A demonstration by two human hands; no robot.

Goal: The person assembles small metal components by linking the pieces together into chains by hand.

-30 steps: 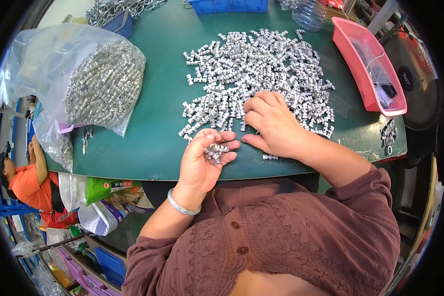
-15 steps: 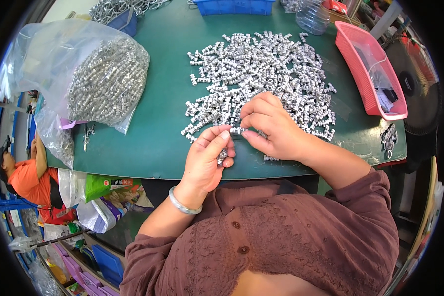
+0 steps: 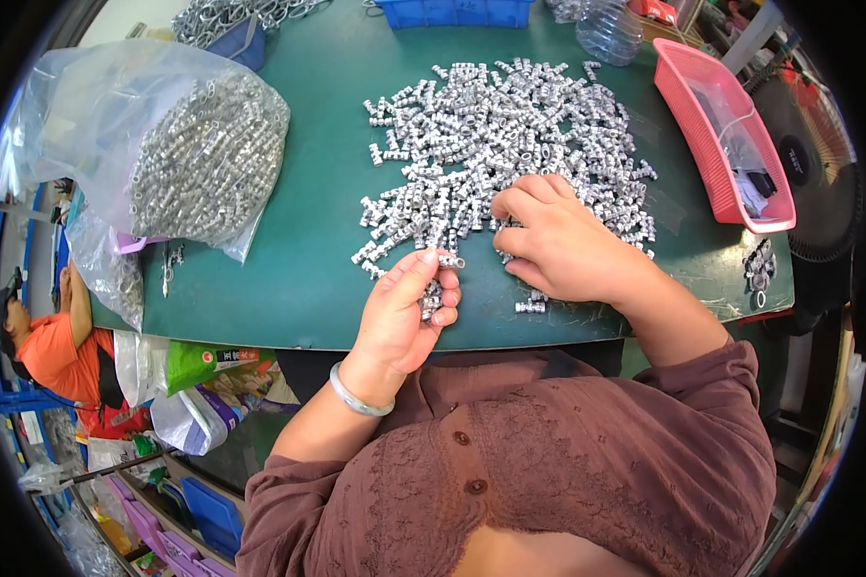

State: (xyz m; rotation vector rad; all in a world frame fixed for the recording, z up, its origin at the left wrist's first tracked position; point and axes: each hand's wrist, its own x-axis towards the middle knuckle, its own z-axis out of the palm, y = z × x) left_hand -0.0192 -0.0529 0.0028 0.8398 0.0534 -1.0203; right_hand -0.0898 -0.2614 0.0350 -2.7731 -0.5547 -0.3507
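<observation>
A broad pile of small silvery ribbed metal sleeves (image 3: 510,125) is spread over the green table in front of me. My left hand (image 3: 399,308), with a pale bangle (image 3: 360,394) on its wrist, is closed around a few of these sleeves. One sleeve (image 3: 450,261) sticks out between its thumb and index finger, and more (image 3: 431,304) show in the curled fingers. My right hand (image 3: 563,240) is at the near edge of the pile, fingers bent down among the sleeves. Its fingertips are partly hidden, so what they grip cannot be made out. A couple of loose sleeves (image 3: 530,307) lie just below it.
At the left, a clear plastic bag (image 3: 212,154) full of similar sleeves rests on the green table (image 3: 318,192). A pink basket (image 3: 678,106) stands right, near a few metal pieces (image 3: 758,274). A blue bin (image 3: 452,12) is at the back. Another person (image 3: 53,337) is at far left.
My right hand has moved right, away from my left hand, to the pile's near edge. The sleeve that was between both hands is now held by the left alone, tilted differently.
</observation>
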